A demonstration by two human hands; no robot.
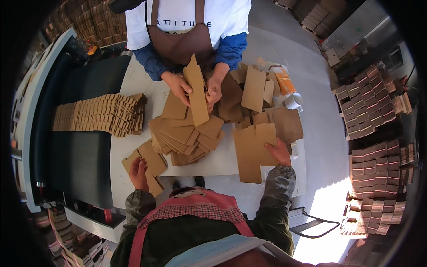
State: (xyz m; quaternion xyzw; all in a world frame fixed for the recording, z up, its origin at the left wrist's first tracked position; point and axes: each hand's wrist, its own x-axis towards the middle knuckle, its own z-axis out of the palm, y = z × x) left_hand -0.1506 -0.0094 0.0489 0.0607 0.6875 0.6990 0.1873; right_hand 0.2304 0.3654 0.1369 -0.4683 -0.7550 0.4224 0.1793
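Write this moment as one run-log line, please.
right hand: gripping slotted cardboard sheet | left hand: over cardboard pieces, contact unclear | co-worker's hands: holding raised cardboard piece | table: cardboard pile mid-surface

A carton workshop — a belt point(84, 169) carries folded cartons point(95, 113), tall stacks point(376, 178) stand at the right, and two aproned people point(180, 44) share a table point(224, 167) strewn with cardboard point(178, 135).

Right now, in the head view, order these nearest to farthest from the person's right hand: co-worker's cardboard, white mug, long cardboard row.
1. White mug: beyond the right hand.
2. Co-worker's cardboard: ahead and left.
3. Long cardboard row: far left, partly on the black belt.
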